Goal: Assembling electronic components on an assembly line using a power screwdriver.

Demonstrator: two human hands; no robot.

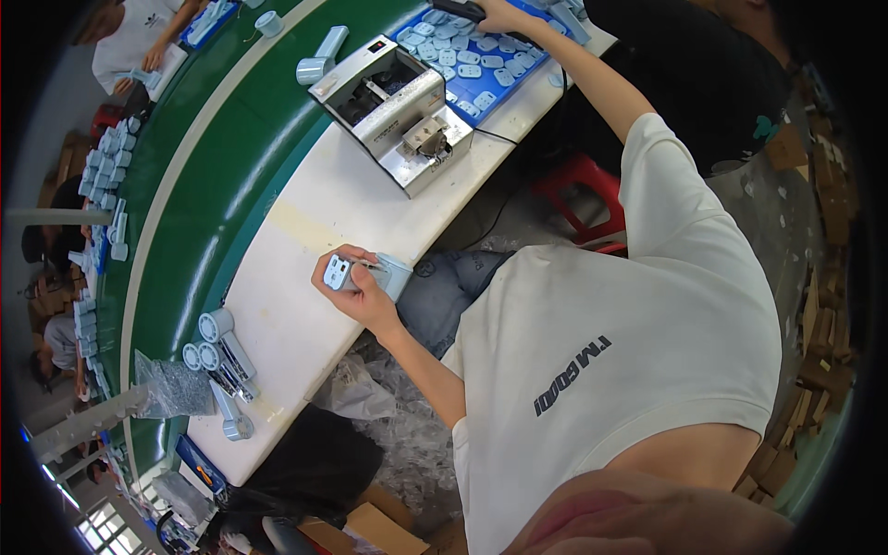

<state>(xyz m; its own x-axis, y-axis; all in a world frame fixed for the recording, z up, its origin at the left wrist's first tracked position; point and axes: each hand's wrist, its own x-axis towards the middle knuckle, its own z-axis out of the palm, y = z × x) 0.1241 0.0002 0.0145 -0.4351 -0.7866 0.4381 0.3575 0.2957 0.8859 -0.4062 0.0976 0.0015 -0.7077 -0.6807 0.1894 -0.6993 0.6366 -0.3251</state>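
Observation:
My left hand point(365, 294) is wrapped round a light blue plastic housing point(393, 275) above the white worktop's near edge. A small end plate with dark openings faces outward between its fingers. At the top of the view, my right hand point(502, 17) grips a black electric screwdriver point(460, 9), partly cut off by the frame. Beneath that hand lies a blue tray point(478, 117) with several loose light blue cover plates point(469, 70). Between the two hands stands a metal screw feeder point(398, 116) with an open top.
Several light blue housings with round heads point(216, 326) lie on the white worktop point(277, 277) at lower left, near bubble wrap point(176, 387). Another housing point(322, 57) rests beyond the feeder. A green conveyor belt point(185, 222) curves past; co-workers sit across it. A red stool point(585, 199) stands at right.

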